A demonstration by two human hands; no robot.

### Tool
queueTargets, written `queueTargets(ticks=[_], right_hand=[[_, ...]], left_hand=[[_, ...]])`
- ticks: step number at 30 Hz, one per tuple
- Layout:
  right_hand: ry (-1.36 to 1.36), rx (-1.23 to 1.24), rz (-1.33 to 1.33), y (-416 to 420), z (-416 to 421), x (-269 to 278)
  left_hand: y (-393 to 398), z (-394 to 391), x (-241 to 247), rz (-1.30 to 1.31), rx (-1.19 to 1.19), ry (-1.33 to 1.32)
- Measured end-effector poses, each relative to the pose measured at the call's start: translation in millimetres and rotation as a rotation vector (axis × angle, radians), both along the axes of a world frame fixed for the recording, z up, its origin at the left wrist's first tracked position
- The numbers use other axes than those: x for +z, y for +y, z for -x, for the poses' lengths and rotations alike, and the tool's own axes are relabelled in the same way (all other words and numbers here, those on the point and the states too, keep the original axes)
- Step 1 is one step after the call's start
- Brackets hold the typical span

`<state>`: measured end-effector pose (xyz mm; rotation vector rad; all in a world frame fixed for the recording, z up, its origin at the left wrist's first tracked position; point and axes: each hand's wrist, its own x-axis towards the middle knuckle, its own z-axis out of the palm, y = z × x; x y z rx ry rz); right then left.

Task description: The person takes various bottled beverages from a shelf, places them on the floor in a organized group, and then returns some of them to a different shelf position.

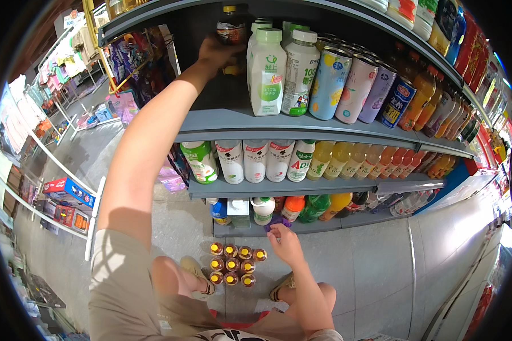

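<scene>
My left hand (218,54) reaches deep into the left end of the upper shelf. Its fingers are around the middle of a dark drink bottle (231,30) with a yellow cap, which stands upright; the far side of the grip is in shadow. Low in front of me, my right hand (286,244) has curled fingers on a crumpled purple cloth (278,223) near the bottom shelf's front edge. On the floor between my feet stand several yellow-capped bottles (232,265) of dark drink, grouped in rows. A white and green coconut water bottle (268,72) is just right of my left hand.
Drink cans (330,83) and more bottles line the upper shelf (222,121) to the right. The middle shelf (281,187) holds milk drinks and juices. Larger bottles (315,208) fill the bottom shelf. At left are a white rack (91,226) and boxed toys (70,192).
</scene>
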<state>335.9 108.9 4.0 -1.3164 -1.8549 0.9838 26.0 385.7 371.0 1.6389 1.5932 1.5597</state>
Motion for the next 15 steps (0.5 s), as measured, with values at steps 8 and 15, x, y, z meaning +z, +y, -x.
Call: queueTargets(ticks=[8, 15], right_hand=[[0.071, 0.037, -0.032, -7.1, 6.8, 10.9], [0.697, 0.131, 0.133, -16.7, -7.3, 11.6]], left_hand=[[-167.3, 27.0, -12.2, -0.409, 0.129, 0.353], [-334.3, -24.9, -58.8, -0.203, -0.144, -0.164]])
